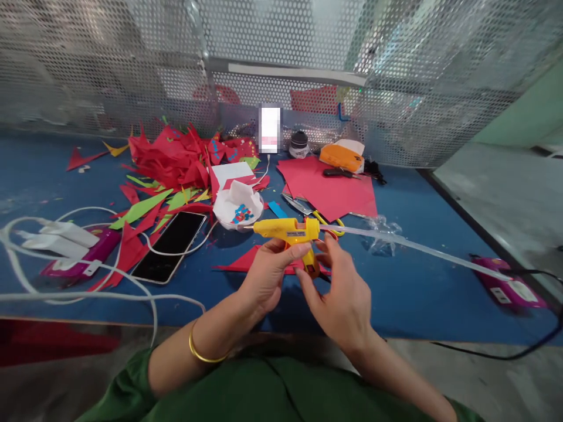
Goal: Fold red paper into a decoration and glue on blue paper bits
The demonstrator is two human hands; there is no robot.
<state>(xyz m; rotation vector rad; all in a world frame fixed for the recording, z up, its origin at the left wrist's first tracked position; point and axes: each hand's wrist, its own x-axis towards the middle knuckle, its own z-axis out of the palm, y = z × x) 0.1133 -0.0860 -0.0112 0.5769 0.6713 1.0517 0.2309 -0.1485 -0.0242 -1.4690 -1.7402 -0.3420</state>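
A yellow glue gun [281, 228] is held up in front of me, its nozzle towards the left. From its back end a long translucent glue stick [409, 241] stretches out to the right. My left hand [270, 272] grips the gun from below, thumb on its side. Around the handle curve the fingers of my right hand [341, 287], partly hidden behind it. Just beyond the nozzle stands a white paper-lined bowl [224, 205] with small blue and red pieces [241, 214]. Under the gun lies red paper [240, 261].
Red and green scraps [176, 161] pile up at the back left. A phone [169, 246], white cables [109, 266] and a purple power strip [97, 252] lie left. Yellow-handled scissors [323, 217] and red sheets [329, 190] lie behind the gun. Another purple strip [505, 287] is at right.
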